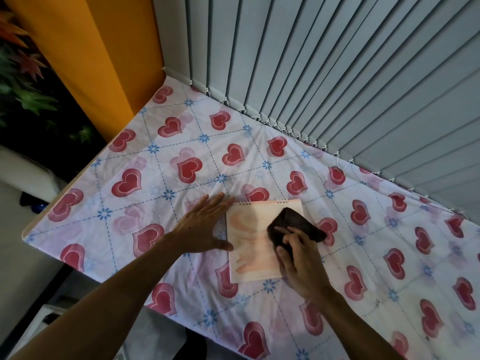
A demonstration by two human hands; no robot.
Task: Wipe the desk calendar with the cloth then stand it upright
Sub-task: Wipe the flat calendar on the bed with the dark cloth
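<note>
The desk calendar [249, 240], pale pink with a wire spiral along its far edge, lies flat on the table. My left hand [205, 224] rests flat and spread at its left edge, thumb touching the side. My right hand [298, 258] presses a dark brown cloth [293, 224] onto the calendar's right half, fingers curled over the cloth's near part. The calendar's right edge is hidden under the cloth and hand.
The table carries a white sheet [181, 141] printed with red hearts and blue flowers. Grey vertical blinds [337, 74] run along the far side. An orange panel [98, 53] stands at the far left corner. The table's left edge [52, 203] drops to the floor.
</note>
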